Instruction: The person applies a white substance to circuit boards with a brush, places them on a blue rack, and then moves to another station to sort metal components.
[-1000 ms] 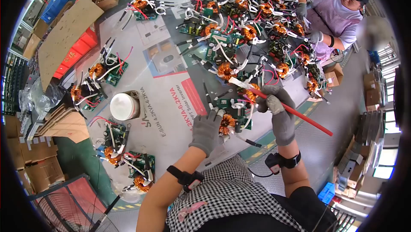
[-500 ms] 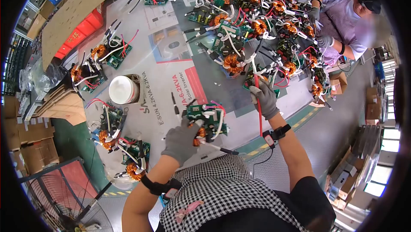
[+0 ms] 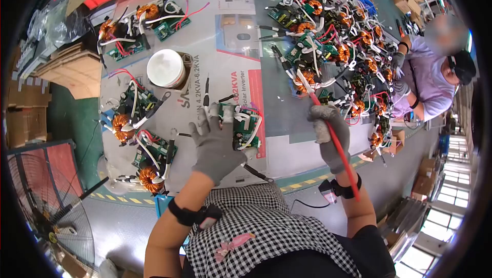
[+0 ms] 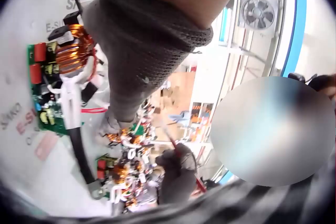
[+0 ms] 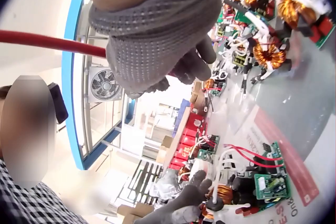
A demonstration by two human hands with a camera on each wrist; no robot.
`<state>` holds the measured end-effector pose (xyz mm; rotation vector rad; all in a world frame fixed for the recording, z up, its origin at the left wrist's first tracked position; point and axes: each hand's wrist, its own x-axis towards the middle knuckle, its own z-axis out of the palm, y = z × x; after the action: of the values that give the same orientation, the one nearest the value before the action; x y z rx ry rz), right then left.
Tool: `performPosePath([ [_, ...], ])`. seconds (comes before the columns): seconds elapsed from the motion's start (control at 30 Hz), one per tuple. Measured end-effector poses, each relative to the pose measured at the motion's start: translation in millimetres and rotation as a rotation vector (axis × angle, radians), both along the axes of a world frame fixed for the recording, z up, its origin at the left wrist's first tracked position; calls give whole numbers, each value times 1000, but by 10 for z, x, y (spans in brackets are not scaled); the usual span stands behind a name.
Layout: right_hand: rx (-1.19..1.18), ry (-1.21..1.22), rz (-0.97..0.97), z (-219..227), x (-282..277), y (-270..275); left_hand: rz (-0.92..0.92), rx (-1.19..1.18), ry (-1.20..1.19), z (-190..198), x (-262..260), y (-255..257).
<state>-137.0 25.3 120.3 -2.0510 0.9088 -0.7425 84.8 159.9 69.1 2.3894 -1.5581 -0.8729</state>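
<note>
My gloved right hand (image 3: pixel 332 137) grips a slim red-handled brush (image 3: pixel 342 156) with a pale tip, held slantwise over the right part of the table. The tip overlaps a copper coil at the edge of the heaped boards (image 3: pixel 338 47). With fingers spread, my gloved left hand (image 3: pixel 214 147) rests at the left side of a green circuit board (image 3: pixel 247 127), hiding its coil in the head view. That copper coil (image 4: pixel 73 50) and a white-and-black cable (image 4: pixel 76 140) show in the left wrist view.
A white tub (image 3: pixel 166 68) stands left of centre on the printed table cover. Several more boards with coils (image 3: pixel 148 179) lie along the left side. Across the table, another person (image 3: pixel 433 75) has gloved hands at the heap. A fan (image 3: pixel 51 216) stands at lower left.
My left hand first shifted the circuit board leftward along the table, then its fingers spread. The brush swung upright and is slanted again, its tip now near a coil at the heap's edge.
</note>
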Motion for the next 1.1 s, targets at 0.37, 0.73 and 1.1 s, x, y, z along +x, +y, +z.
performPosePath([
  [0.37, 201, -89, -121, -1309, 942, 38, -6, -233, -36, -338, -25, -23],
  [0.73, 423, -318, -306, -912, 974, 195, -4, -130, -10, -103, -90, -173],
  [1.1, 295, -222, -367, -1256, 172, 62, 59, -265, 97, -325, 128, -319],
])
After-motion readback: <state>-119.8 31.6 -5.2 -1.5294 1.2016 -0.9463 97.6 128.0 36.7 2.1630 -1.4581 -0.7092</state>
